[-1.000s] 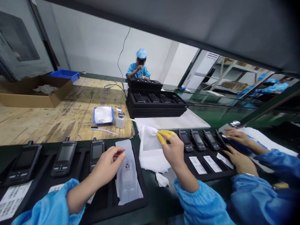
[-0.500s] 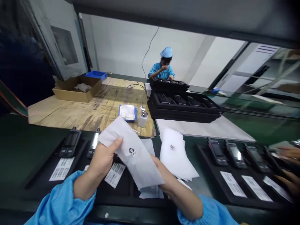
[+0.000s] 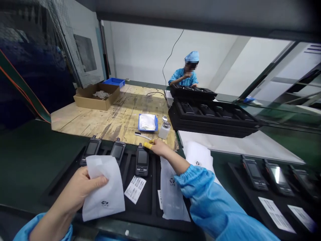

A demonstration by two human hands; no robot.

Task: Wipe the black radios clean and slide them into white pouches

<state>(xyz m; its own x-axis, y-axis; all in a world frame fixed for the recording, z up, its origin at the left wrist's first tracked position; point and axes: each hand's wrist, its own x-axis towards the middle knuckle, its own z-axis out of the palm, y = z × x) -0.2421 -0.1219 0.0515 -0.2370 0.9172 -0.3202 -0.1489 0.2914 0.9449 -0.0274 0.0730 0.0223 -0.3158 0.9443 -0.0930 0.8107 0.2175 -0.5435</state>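
Head view: left hand [image 3: 80, 190] pinches a white pouch [image 3: 103, 189] between thumb and fingers, holding it clear of the black tray [image 3: 150, 216]. Right hand [image 3: 163, 149], fingers pressed together in yellow cots [image 3: 148, 145], lies just beside a radio [image 3: 142, 163] seated in the black tray, which locates it.

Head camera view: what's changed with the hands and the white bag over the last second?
The right hand, its fingertips in yellow cots, has let go of the white bag and moved forward, ending beside the top of a black handheld radio. The left hand alone now holds the bag. The stacked black trays and the bottle stayed as they were.
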